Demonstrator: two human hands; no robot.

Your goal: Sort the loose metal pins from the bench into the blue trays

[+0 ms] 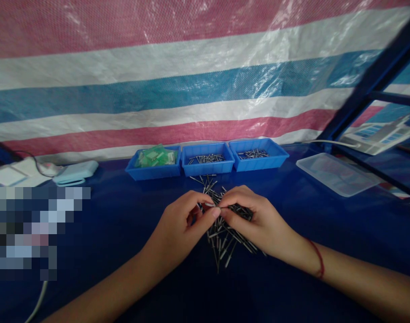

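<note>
Striped plastic sheeting (pixel 191 96) in red, white and blue hangs behind the dark blue desk (pixel 117 242) where my hands meet. Between my left hand's (pixel 186 220) thumb and forefinger I have a small metal pin (pixel 209 205) clamped, its silvery end poking out to the left; my right hand (pixel 260 220) pinches its thinner end, fingertips nearly touching the left ones. We're right over a loose pile of metal pins (pixel 236 235), mid-desk, reaching toward the far edge. Along that edge stand three blue bins: the left bin (pixel 153 173) holds green plastic packets (pixel 156 155), while the middle bin (pixel 208 168) and the right bin (pixel 262 164) hold more pins. Near the far right corner lies a translucent lid (pixel 337 176); toward the far left corner, a pale blue case (pixel 77 172). A red cord bracelet (pixel 319 260) circles my right wrist.
</note>
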